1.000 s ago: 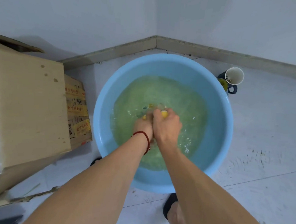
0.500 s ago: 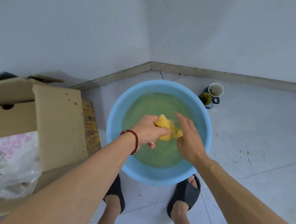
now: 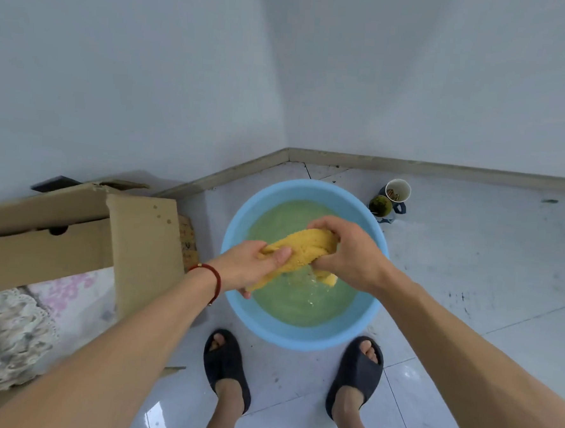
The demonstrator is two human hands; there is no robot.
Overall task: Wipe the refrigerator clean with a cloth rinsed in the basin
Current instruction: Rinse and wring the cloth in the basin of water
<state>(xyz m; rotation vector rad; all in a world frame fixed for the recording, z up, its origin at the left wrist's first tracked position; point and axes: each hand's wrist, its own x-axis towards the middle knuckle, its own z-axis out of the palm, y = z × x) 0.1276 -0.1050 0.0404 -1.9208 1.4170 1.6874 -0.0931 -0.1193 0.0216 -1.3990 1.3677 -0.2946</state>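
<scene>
Both hands grip one yellow, nubbly-textured cloth [image 3: 300, 252] just above the middle of the frame: the left hand [image 3: 249, 267] is clenched round its lower-left end, thumb laid across the top, while the right hand [image 3: 350, 251] is curled over its upper-right end, fingers wrapped round the bunched fabric. Stretched between the two grips, the cloth is twisted into a thick roll, and a loose corner hangs below the right hand. It is held above a round light-blue plastic basin [image 3: 261, 325], which stands on the pale tiled floor [image 3: 470, 265] and holds cloudy greenish water [image 3: 299, 301] with small splashes under the cloth. A red cord bracelet [image 3: 213, 277] circles the left wrist. Two feet in dark open-toed slippers [image 3: 227, 362] stand on the floor at the lower edge of the basin, one to each side. At the left of the frame an open brown cardboard box [image 3: 140, 238] stands just beside the basin, with flowered and lacy fabric [image 3: 9, 326] lying in it. To the upper right of the basin, near the beige skirting board [image 3: 442, 166], stands a white paper cup [image 3: 398, 189] beside a dark mug [image 3: 381, 206].
</scene>
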